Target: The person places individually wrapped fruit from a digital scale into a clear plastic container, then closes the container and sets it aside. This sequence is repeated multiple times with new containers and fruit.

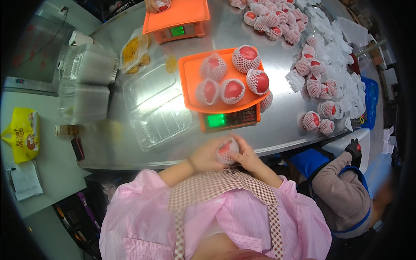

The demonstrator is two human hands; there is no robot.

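Note:
Close to my apron, my left hand point(207, 153) and my right hand point(246, 155) hold a red round fruit in a white foam net point(227, 150) between them. Ahead of them stands an orange digital scale point(256, 123) with a lit green display. Several foam-netted red fruits point(232, 91) rest on its orange tray point(190, 70). One more netted fruit point(266, 100) shows partly behind the tray's right edge. Left of the scale, a clear plastic clamshell box point(159, 130) lies opened flat on the steel table.
Netted fruits point(273, 19) are heaped at the far right, beside loose white foam nets point(334, 55). Stacked clear boxes point(87, 65) stand at left. A second orange scale point(178, 31), with another person's hand point(151, 6), is across the table. A gloved co-worker point(341, 191) is at right.

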